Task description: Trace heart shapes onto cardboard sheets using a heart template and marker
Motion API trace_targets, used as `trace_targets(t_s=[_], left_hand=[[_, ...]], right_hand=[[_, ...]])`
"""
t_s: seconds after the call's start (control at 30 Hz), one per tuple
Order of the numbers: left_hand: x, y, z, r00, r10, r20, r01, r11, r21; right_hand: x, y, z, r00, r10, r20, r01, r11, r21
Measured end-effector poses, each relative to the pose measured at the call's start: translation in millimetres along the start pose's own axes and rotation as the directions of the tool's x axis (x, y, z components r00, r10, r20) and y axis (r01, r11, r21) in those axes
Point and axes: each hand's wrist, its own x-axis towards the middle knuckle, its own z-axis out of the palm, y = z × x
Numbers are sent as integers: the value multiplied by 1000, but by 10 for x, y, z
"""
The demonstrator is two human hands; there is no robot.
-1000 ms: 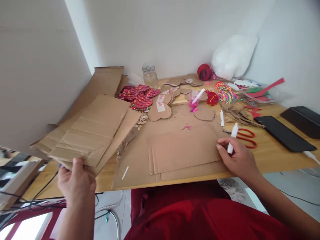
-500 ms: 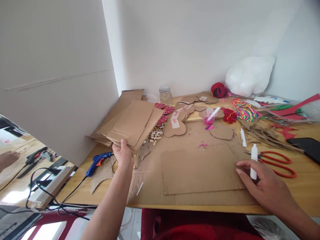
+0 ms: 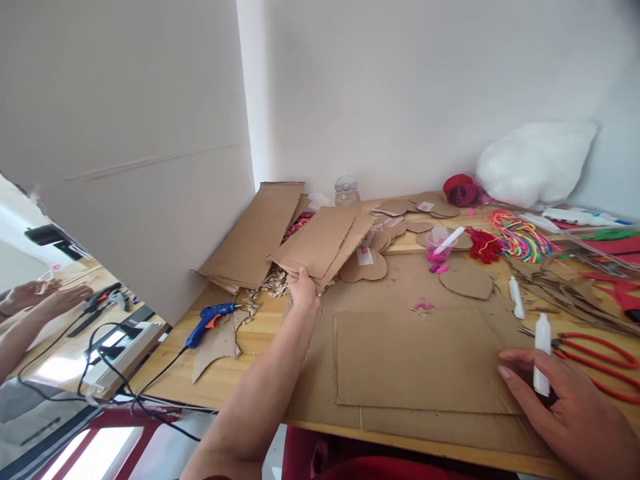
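Loose stack of brown cardboard sheets (image 3: 320,240): back-left on the desk, tilted, near edge in the left hand (image 3: 303,288). That hand is closed on it, thumb on top, arm stretched forward. Right hand (image 3: 575,400) half curled around a white plastic pen-shaped tube (image 3: 542,353), tube standing upright between thumb and fingers. Its fingertips sit at the right end of a flat rectangular brown cardboard sheet (image 3: 420,363); can't tell if they press on it.

Surface: light wood desk (image 3: 267,343), partly covered by a larger cardboard base under the rectangular sheet. White wall (image 3: 380,93) behind, white partition on the left.

Stack relative to hands: directly beyond left hand's fingers, well apart from right hand. Just right of it, brown heart-shaped cardboard cutouts (image 3: 364,265). Blue glue gun with orange trigger (image 3: 204,327) left of the left forearm; red-handled scissors (image 3: 556,344) just beside right hand.
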Motion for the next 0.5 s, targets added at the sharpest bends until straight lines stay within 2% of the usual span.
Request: trace_targets(t_s=[0.23, 0.37, 0.5], left_hand=[[-139, -117, 148, 998, -57, -17, 56, 995, -79], [-73, -144, 230, 995, -71, -66, 66, 995, -71], [64, -134, 313, 991, -30, -134, 29, 1000, -6]], right_hand=[[65, -64, -22, 1000, 7, -19, -7, 1000, 24], [57, -75, -30, 998, -34, -50, 34, 999, 6], [40, -88, -44, 998, -46, -51, 45, 999, -14]])
